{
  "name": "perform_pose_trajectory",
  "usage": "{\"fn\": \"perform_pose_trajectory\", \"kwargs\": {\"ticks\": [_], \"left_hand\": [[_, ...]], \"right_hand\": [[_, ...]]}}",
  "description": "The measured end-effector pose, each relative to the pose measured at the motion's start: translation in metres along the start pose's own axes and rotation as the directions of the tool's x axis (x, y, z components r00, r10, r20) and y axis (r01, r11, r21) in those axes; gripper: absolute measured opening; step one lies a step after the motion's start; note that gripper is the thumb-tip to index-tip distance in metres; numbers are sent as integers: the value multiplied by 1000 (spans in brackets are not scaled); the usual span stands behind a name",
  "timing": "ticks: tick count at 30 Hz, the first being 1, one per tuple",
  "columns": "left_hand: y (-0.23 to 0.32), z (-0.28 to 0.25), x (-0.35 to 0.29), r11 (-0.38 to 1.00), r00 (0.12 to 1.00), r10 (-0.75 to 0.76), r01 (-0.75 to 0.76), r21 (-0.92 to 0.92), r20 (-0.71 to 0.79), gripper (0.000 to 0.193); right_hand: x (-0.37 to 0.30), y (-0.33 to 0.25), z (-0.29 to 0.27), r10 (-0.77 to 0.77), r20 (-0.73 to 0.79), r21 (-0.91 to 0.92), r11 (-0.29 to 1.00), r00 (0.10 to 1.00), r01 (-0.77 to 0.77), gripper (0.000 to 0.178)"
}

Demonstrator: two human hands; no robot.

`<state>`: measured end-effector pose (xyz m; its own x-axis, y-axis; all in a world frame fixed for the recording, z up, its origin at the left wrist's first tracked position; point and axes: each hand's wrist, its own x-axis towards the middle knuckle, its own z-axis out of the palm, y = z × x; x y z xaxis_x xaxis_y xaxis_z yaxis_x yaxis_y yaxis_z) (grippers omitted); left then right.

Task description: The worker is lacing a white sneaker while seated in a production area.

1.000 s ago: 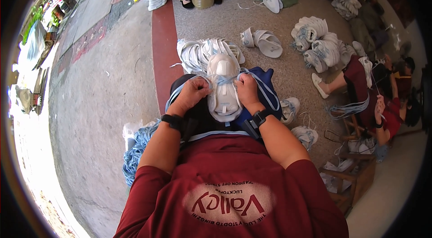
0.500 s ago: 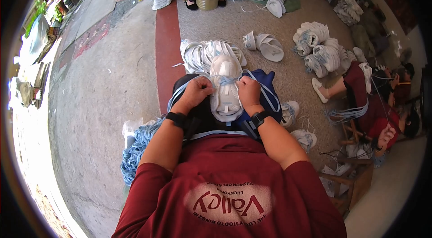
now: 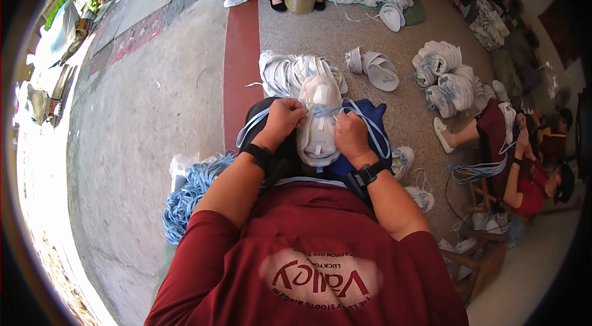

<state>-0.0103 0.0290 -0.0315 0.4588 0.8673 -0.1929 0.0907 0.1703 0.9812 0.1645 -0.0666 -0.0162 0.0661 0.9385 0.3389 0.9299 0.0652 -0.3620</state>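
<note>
A white shoe upper (image 3: 318, 139) lies across my lap, its toe pointing away from me. Light blue shoelace (image 3: 322, 110) crosses its middle, and loose loops hang out at both sides. My left hand (image 3: 285, 121) is closed in a pinch at the upper's left edge, on the lace. At the right edge my right hand (image 3: 353, 135) also pinches the lace, slightly lower down. The fingertips partly hide the lace ends. Under the upper, dark blue cloth (image 3: 370, 113) covers part of my lap.
A row of stacked white shoe uppers (image 3: 290, 73) lies just beyond my knees. Beside my left hip is a heap of blue laces (image 3: 200, 193). More uppers (image 3: 450, 73) lie on the floor to the right, near a seated co-worker (image 3: 530, 184) and a wooden stool (image 3: 484, 264).
My right hand has come down a little along the upper's edge, while my left stays by the lace. The co-worker's hands, apart before, are now together. The whole view has shifted slightly.
</note>
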Motion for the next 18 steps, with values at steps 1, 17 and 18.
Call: {"fn": "perform_pose_trajectory", "kwargs": {"ticks": [1,17,18], "left_hand": [[-3,1,3,1000,1000,17,-16,24,-20,10],[5,10,-8,781,974,210,-115,614,-86,20],[4,9,-7,800,979,176,-83,594,-99,19]], "right_hand": [[1,-1,-4,-55,-14,16,998,998,56,4],[18,-31,-32,-461,161,393,841,873,371,5],[19,-29,-26,-461,161,394,841,872,372,5]]}}
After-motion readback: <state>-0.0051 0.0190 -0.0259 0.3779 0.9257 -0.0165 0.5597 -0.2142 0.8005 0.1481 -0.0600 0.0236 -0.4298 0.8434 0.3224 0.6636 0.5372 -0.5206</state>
